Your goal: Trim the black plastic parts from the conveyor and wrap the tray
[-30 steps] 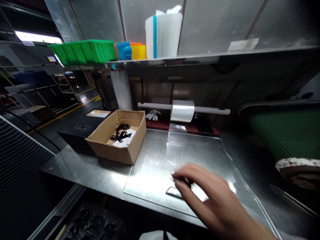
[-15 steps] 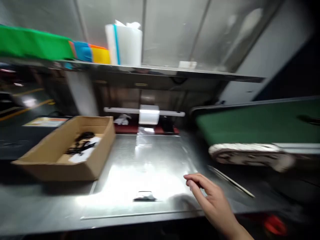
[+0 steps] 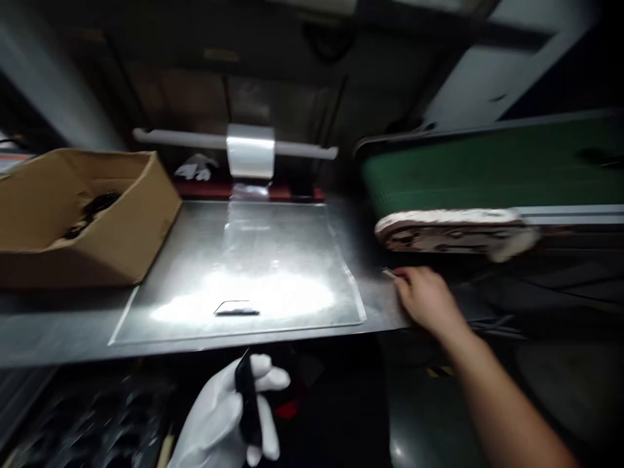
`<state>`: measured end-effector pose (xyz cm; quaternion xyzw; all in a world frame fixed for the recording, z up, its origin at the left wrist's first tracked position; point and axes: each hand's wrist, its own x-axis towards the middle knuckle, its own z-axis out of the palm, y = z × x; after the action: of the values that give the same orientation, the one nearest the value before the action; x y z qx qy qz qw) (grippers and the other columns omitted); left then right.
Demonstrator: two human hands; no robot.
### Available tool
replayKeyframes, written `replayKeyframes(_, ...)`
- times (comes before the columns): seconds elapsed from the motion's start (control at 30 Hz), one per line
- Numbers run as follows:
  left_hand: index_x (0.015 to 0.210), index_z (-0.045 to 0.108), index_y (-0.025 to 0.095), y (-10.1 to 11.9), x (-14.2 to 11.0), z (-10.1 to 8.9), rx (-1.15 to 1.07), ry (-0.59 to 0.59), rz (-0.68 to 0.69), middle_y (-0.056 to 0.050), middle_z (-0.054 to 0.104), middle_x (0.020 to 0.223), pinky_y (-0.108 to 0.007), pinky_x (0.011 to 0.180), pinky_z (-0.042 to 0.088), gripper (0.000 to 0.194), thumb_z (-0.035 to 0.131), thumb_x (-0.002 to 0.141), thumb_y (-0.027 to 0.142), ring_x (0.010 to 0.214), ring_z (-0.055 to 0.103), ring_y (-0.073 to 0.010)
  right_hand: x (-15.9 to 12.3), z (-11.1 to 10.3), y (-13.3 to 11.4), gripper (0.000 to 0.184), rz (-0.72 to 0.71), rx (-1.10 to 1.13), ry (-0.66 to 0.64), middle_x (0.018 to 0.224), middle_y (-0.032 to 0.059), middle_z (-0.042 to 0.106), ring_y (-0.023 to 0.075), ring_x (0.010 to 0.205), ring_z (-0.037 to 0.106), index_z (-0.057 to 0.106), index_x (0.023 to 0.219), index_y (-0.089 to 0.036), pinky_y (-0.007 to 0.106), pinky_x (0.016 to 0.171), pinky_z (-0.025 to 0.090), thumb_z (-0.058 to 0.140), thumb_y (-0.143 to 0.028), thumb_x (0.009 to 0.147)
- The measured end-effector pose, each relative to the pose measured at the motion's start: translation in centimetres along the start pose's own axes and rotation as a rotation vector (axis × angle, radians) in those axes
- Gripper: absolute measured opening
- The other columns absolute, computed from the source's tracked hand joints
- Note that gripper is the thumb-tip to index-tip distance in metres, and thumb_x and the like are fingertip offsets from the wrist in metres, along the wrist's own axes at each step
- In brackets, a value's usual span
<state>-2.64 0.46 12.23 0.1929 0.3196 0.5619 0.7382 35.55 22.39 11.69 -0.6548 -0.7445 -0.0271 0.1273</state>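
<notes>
Off the worktop [image 3: 381, 311] edge at 7 o'clock, your left hand [image 3: 227, 409] loosely grips a black part [image 3: 249, 406]; roomy gap, right hand [image 3: 425, 296] pinches a stick [image 3: 389, 273].

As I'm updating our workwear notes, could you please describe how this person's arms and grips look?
The left grip wears a plain white glove that covers the fingers; the left forearm is out of view. The right grip is gloveless, and the right forearm shows no sleeve or band.
</notes>
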Motion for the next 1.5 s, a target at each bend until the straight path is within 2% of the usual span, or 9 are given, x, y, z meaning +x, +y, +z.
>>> replayKeyframes(0.2, 0.135, 0.069, 0.02, -0.7, 1.0, -0.7, -0.044, -0.143, 0.264, -0.021, 0.066, 0.145, -0.015, 0.037, 0.039, 0.041, 0.052, 0.102, 0.037, 0.053, 0.072, -0.0112, -2.9, -2.2, -4.7, 0.029, 0.093, 0.246, -0.064, 0.109, 0.0233, 0.072, 0.0326, 0.094, 0.071, 0.057, 0.125, -0.02, 0.046, 0.076, 0.05, 0.052, -0.038, 0.104)
replayKeyframes(0.37, 0.136, 0.067, 0.021, -0.8, 0.6, -0.6, -0.063, -0.161, 0.246, -0.022, 0.05, 0.16, -0.017, 0.034, 0.035, 0.044, 0.052, 0.101, 0.043, 0.048, 0.068, -0.0074, -8.9, -5.4, -16.4, 0.033, -0.526, 0.836, -0.407, 0.116, 0.0033, 0.076, 0.0202, 0.102, 0.075, 0.059, 0.14, -0.035, 0.029, 0.08, 0.059, 0.054, -0.033, 0.108)
replayKeyframes(0.5, 0.138, 0.066, 0.023, -0.7, -0.1, -0.2, -0.059, -0.194, 0.216, -0.019, 0.043, 0.166, -0.016, 0.035, 0.033, 0.045, 0.052, 0.102, 0.044, 0.052, 0.07, -0.0062, -10.1, -6.3, -21.7, 0.03, -0.586, 0.982, -0.616, 0.11, -0.0039, 0.076, 0.0115, 0.094, 0.073, 0.065, 0.133, -0.033, 0.021, 0.081, 0.057, 0.054, -0.022, 0.107)
replayKeyframes(0.67, 0.135, 0.068, 0.024, -0.3, -0.8, -0.2, -0.041, -0.182, 0.152, -0.019, 0.061, 0.151, -0.015, 0.036, 0.033, 0.044, 0.058, 0.099, 0.047, 0.05, 0.067, -0.0059, -9.9, -5.7, -22.6, 0.017, -0.585, 0.983, -0.633, 0.097, -0.0013, 0.072, 0.0119, 0.083, 0.068, 0.069, 0.114, -0.024, 0.025, 0.073, 0.053, 0.053, -0.023, 0.107)
replayKeyframes(0.8, 0.137, 0.067, 0.022, -0.1, -1.1, -0.6, -0.042, -0.173, 0.077, -0.013, 0.081, 0.096, -0.016, 0.038, 0.033, 0.047, 0.062, 0.098, 0.047, 0.044, 0.062, -0.0082, -9.9, -5.5, -22.6, 0.018, -0.649, 0.954, -0.597, 0.094, 0.0005, 0.069, 0.012, 0.078, 0.063, 0.069, 0.111, -0.02, 0.027, 0.068, 0.049, 0.051, -0.023, 0.108)
replayKeyframes(0.9, 0.149, 0.057, 0.018, 0.1, -1.1, -0.9, -0.032, -0.17, 0.016, -0.005, 0.073, 0.062, -0.014, 0.039, 0.033, 0.057, 0.062, 0.1, 0.047, 0.042, 0.061, -0.01, -9.8, -5.5, -22.5, 0.019, -0.709, 0.911, -0.568, 0.092, 0.0006, 0.068, 0.0123, 0.076, 0.062, 0.069, 0.114, -0.019, 0.027, 0.064, 0.048, 0.051, -0.022, 0.108)
replayKeyframes(1.13, 0.128, 0.069, 0.018, 0.0, -0.8, -0.8, -0.041, -0.168, -0.03, -0.02, 0.07, 0.132, -0.017, 0.038, 0.046, 0.044, 0.062, 0.098, 0.048, 0.053, 0.072, -0.0124, -9.5, -5.9, -21.6, 0.018, -0.756, 0.867, -0.599, 0.09, -0.0016, 0.066, 0.0093, 0.073, 0.058, 0.067, 0.101, -0.018, 0.025, 0.061, 0.042, 0.05, -0.019, 0.107)
replayKeyframes(1.33, 0.139, 0.058, 0.01, -0.9, -1.1, -0.7, -0.08, -0.203, 0.017, -0.005, 0.069, 0.062, -0.013, 0.04, 0.044, 0.051, 0.056, 0.102, 0.045, 0.035, 0.05, -0.006, -9.3, -6.3, -20.9, 0.018, -0.773, 0.829, -0.666, 0.086, -0.0032, 0.062, 0.009, 0.068, 0.054, 0.067, 0.105, -0.02, 0.026, 0.059, 0.038, 0.049, -0.021, 0.108)
replayKeyframes(1.5, 0.131, 0.064, 0.009, -1.0, -1.0, -0.1, -0.096, -0.182, 0.059, -0.004, 0.066, 0.061, -0.013, 0.04, 0.043, 0.044, 0.055, 0.102, 0.041, 0.04, 0.055, -0.0077, -9.6, -6.2, -20.8, 0.018, -0.765, 0.82, -0.674, 0.084, -0.004, 0.061, 0.0089, 0.067, 0.054, 0.067, 0.109, -0.022, 0.026, 0.059, 0.037, 0.05, -0.023, 0.108)
